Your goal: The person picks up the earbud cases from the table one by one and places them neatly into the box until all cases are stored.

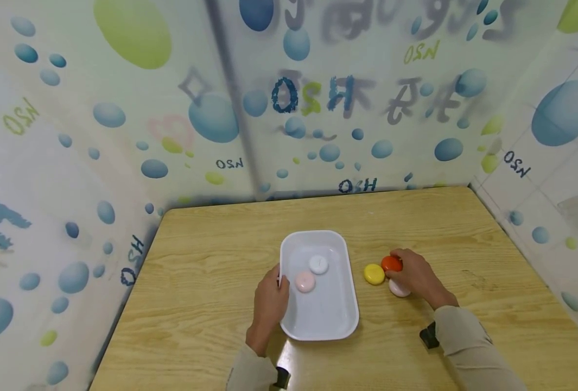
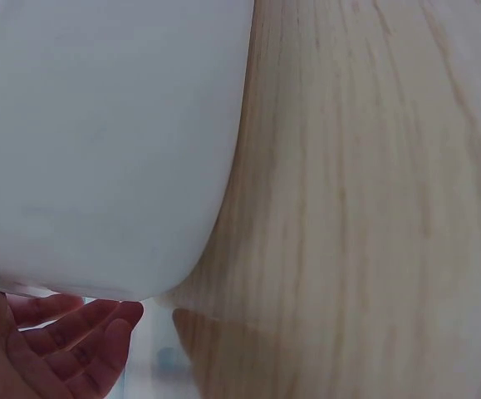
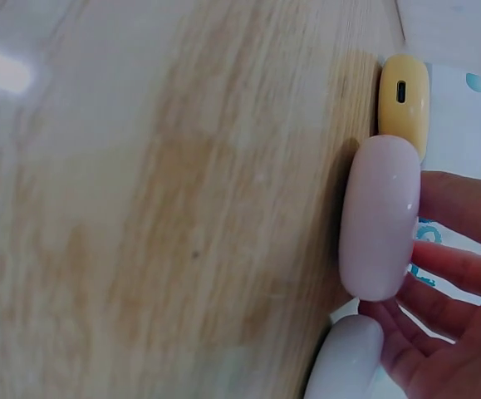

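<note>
While the left hand (image 1: 271, 301) grips the left rim of a white, rounded rectangular tray (image 1: 320, 315), the right hand (image 1: 417, 277) pinches a glossy red round disc (image 1: 392, 264) between thumb and fingers, to the right of the tray. Just beside it on the wood-grain desk (image 1: 196, 282) lie a glossy yellow round disc (image 1: 374, 274) with a small dark slot in its edge and, nearer the person, a glossy pale pink round disc (image 1: 399, 289). A greyish-white rounded disc (image 3: 346, 357) shows at the bottom of the right wrist view, close to the fingers. Inside the tray, 2 more discs lie side by side: a white round disc (image 1: 318, 264) and a light pink round disc (image 1: 305, 282). Behind the desk rises a pale wall (image 1: 391, 163) with blue and green spots.
</note>
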The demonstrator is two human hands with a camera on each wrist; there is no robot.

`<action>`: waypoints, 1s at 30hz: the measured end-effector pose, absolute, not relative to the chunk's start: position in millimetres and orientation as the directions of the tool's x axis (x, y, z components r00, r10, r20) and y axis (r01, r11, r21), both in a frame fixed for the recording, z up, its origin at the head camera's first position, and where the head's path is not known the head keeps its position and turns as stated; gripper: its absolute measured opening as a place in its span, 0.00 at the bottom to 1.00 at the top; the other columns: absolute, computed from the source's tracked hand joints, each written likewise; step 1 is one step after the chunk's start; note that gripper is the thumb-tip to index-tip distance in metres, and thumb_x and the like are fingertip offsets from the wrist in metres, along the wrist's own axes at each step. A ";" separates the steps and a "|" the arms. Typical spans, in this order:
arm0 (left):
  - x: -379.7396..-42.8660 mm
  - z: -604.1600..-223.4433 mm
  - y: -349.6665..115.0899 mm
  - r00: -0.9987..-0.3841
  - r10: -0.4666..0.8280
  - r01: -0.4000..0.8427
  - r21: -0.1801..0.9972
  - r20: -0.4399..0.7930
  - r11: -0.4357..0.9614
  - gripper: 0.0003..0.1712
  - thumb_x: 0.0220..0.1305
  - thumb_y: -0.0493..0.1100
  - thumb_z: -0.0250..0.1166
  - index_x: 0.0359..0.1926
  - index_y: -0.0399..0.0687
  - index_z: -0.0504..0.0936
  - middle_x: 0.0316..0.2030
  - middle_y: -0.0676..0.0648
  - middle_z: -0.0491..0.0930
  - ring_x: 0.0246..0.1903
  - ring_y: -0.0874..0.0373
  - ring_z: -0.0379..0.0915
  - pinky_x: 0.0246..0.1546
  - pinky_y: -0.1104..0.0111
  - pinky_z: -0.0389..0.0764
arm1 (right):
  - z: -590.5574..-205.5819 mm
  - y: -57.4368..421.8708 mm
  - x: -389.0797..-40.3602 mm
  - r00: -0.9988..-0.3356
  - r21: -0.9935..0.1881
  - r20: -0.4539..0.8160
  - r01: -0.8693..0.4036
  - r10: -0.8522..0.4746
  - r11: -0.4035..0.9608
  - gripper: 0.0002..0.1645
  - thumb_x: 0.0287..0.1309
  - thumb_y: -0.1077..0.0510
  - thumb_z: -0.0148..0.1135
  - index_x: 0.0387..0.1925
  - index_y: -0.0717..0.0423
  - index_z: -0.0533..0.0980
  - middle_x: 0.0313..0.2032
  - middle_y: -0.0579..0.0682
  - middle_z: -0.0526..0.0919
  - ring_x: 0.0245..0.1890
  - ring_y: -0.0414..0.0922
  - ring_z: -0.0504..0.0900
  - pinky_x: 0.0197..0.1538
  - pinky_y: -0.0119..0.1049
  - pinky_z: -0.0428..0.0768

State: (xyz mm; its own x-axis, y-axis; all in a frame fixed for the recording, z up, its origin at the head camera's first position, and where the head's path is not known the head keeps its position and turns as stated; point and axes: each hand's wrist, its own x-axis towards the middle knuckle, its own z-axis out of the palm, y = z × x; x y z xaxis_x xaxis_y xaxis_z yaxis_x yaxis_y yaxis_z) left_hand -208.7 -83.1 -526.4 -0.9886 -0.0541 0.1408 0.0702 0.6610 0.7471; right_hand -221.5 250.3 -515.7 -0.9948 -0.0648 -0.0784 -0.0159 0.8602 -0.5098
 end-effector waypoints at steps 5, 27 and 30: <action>-207.7 -524.3 -83.3 -0.991 -0.057 0.056 0.756 0.122 0.653 0.21 0.61 0.42 0.53 0.55 0.45 0.73 0.40 0.45 0.78 0.34 0.56 0.76 0.31 0.63 0.75 | -517.6 249.7 -222.8 -0.994 -0.504 -0.094 -0.006 -0.062 0.864 0.33 0.47 0.55 0.66 0.53 0.68 0.68 0.46 0.64 0.75 0.38 0.53 0.74 0.39 0.46 0.73; -206.9 -524.7 -84.0 -0.990 -0.048 0.069 0.758 0.131 0.648 0.21 0.62 0.41 0.53 0.56 0.44 0.72 0.41 0.45 0.78 0.34 0.56 0.75 0.31 0.63 0.75 | -515.4 247.1 -219.8 -0.997 -0.502 -0.060 -0.015 -0.053 0.865 0.33 0.49 0.55 0.64 0.54 0.69 0.67 0.48 0.66 0.72 0.41 0.56 0.74 0.40 0.49 0.74; -207.5 -525.1 -84.4 -0.990 -0.044 0.073 0.757 0.133 0.649 0.21 0.61 0.41 0.53 0.56 0.44 0.72 0.39 0.46 0.78 0.33 0.56 0.75 0.29 0.64 0.75 | -513.0 245.9 -219.4 -0.998 -0.507 -0.048 -0.019 -0.050 0.862 0.33 0.49 0.55 0.64 0.54 0.68 0.67 0.47 0.65 0.73 0.41 0.56 0.74 0.40 0.49 0.74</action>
